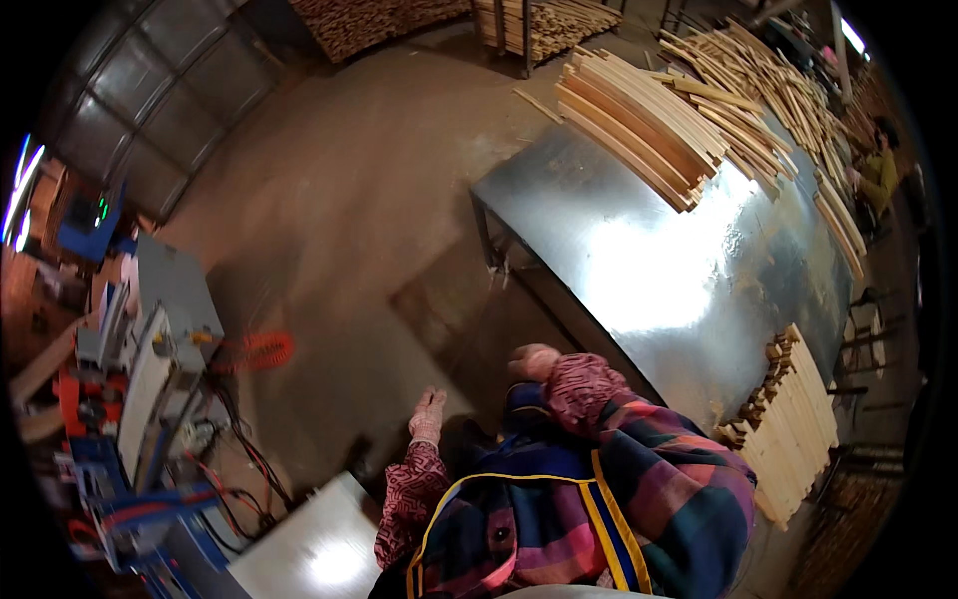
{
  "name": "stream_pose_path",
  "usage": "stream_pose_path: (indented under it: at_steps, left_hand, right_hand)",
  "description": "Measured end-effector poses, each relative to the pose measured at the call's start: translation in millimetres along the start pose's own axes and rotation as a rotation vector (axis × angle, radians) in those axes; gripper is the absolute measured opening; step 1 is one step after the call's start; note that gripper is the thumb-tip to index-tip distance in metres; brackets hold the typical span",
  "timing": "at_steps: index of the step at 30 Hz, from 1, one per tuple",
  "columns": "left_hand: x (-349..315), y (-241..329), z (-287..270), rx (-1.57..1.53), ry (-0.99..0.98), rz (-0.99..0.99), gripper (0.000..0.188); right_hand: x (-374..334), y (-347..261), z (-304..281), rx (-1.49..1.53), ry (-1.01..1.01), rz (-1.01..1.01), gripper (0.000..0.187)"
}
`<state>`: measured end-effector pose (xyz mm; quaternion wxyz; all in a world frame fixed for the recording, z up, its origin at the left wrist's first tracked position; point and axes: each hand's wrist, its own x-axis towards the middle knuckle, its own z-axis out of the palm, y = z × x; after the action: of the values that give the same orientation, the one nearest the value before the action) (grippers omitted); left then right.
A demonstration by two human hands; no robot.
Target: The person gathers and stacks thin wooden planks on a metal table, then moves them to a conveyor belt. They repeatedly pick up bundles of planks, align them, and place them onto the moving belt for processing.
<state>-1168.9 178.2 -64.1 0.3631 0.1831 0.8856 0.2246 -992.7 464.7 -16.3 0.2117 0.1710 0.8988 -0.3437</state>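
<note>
My left hand (427, 411) hangs low in front of me with its fingers stretched out, holding nothing that I can see. It is above the floor, beyond the corner of a pale flat metal surface (309, 544). Close to the near edge of a large metal table (559, 220) is my right hand (536, 361). Its fingers are mostly hidden and blurred, and no object shows in it. On the table's far part lies a neat stack of wooden strips (644, 125). A second stack of pale wooden strips (793, 429) sits at the table's near right end.
A machine with blue and orange parts (140, 399) stands at left, with cables and an orange piece (261, 349) jutting out. Loose wooden sticks (768, 85) pile up beyond the table. Wood racks (389, 22) stand at the back. A person (880, 180) is at far right.
</note>
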Motion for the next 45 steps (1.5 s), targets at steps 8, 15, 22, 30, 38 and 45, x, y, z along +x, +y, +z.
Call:
stream_pose_path:
  at_steps: [8,15,22,30,38,45]
  left_hand:
    - [210.2,-24.3,-97.8,-0.022,-0.242,-0.195,0.054]
    - [347.1,87.7,-247.3,0.446,-0.384,0.038,0.042]
    - [560.0,243.4,-332.7,0.76,-0.405,0.181,0.031]
    - [865.2,452.0,-376.6,1.178,-0.392,1.181,0.026]
    - [1041.4,705.9,-243.7,0.979,-0.473,1.132,0.024]
    - [1028.3,880.1,-136.1,1.437,-0.941,1.121,0.05]
  right_hand:
    - [102.5,53.5,-126.4,0.661,0.561,0.588,0.04]
    - [312.8,28.0,-282.8,0.864,0.6,0.354,0.046]
    - [483.5,35.3,-422.7,0.944,0.729,0.325,0.04]
    - [507.1,144.1,-458.0,1.151,1.117,0.769,0.043]
    - [450.2,202.0,-438.1,1.013,1.046,1.349,0.042]
    - [471.6,290.7,-624.3,1.286,1.02,1.103,0.044]
